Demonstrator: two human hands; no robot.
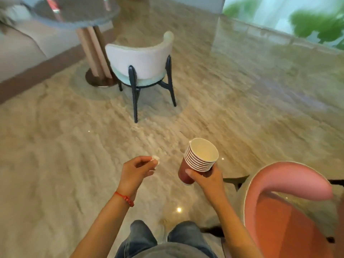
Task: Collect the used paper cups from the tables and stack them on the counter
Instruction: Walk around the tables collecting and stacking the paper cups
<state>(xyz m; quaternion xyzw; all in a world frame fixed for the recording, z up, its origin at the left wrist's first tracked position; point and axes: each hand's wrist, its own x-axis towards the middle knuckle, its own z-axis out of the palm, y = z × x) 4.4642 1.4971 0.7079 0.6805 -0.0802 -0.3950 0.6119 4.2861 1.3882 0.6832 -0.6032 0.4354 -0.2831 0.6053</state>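
A nested stack of several dark red paper cups (197, 161) with white rims is held tilted in front of me, its open mouth facing up. My right hand (208, 178) grips the stack from below and the side. My left hand (136, 169) is to its left, fingers pinched on a small crumpled white scrap of tissue (156, 159). Both hands hover over the marble floor, and no counter is in view.
A white chair with dark legs (143, 67) stands ahead beside a round dark-topped table (78, 13) on a pale pedestal. A pink chair (286, 205) is close at my right. A beige sofa edge runs along the left. Windows line the far right.
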